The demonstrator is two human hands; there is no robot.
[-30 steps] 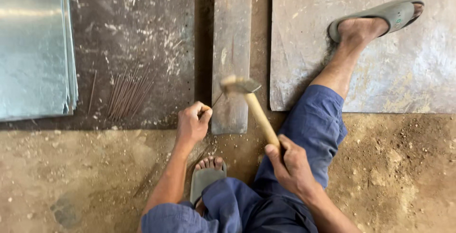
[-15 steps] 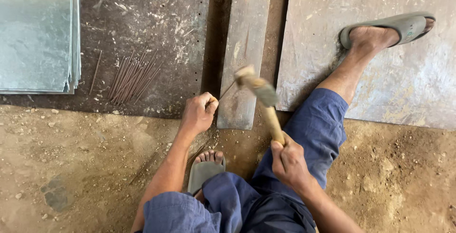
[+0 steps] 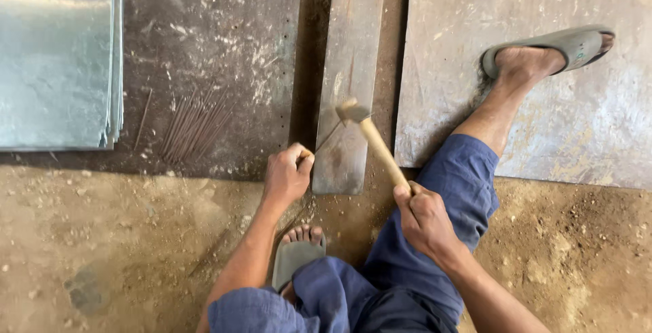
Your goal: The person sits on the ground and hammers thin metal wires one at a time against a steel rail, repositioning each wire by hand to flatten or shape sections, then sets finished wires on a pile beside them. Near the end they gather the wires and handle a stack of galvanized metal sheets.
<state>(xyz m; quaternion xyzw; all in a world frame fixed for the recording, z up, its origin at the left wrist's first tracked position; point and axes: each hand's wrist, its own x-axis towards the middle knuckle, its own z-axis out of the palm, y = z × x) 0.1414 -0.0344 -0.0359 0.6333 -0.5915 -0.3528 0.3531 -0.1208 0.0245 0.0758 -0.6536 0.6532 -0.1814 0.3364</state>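
My right hand (image 3: 422, 216) grips the wooden handle of a hammer (image 3: 372, 140). Its metal head is down at the tip of a thin metal rod (image 3: 327, 137). My left hand (image 3: 287, 173) is closed on the near end of that rod and holds it slanted over a long grey metal bar (image 3: 350, 68) lying on the floor. Both hands sit just below the bar's near end, left of my blue trouser leg (image 3: 448, 197).
A bundle of thin metal rods (image 3: 195, 124) lies on a dark sheet to the left. A stack of shiny metal sheets (image 3: 58, 58) fills the upper left. A large grey plate (image 3: 543, 115) lies under my right sandalled foot (image 3: 551, 53). My left foot (image 3: 297, 250) rests on dirt.
The hammer head has come down from its raised position onto the rod on the bar. My left hand stays on the rod; the view has shifted slightly.
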